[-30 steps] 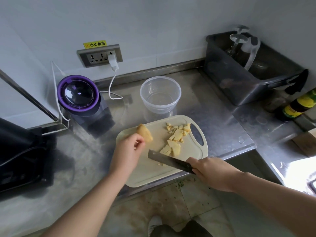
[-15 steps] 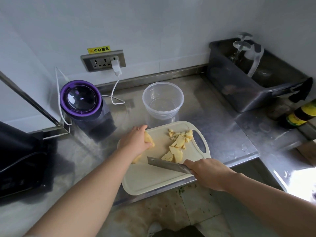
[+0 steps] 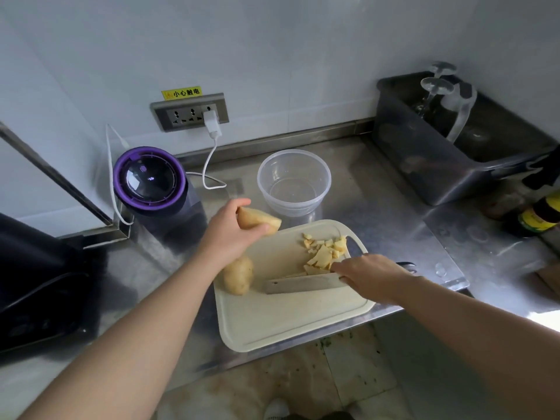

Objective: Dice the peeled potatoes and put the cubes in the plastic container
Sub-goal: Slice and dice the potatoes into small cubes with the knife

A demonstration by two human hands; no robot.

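Steel kitchen surface (image 3: 394,189) against a white wall, tiled floor visible below the front edge. Cutting board (image 3: 288,322) sits at the front edge, overhanging it slightly.

Left hand (image 3: 230,234): fingers curled round a potato chunk (image 3: 260,219), held up over the board's far-left corner, cut face toward the container.

Right hand (image 3: 372,277): fingers clenched round the handle of the knife (image 3: 300,284), handle itself hidden under the hand. Blade points left across mid-board, broad side up, low over the board; can't tell if it's touching.

Whole potato (image 3: 239,275) lies on the board's left edge, just beside the blade tip. Cut pieces (image 3: 325,251) are piled at the board's far-right, next to the handle slot, just beyond the right hand.

Clear plastic container (image 3: 321,198) stands on the surface just behind the board, near the chunk.

Blender (image 3: 150,177) with purple lid to the left; wall socket (image 3: 189,112) with white charger (image 3: 211,121) plugged in. Dark bin (image 3: 430,165) back right, bottle (image 3: 539,213) at right edge.
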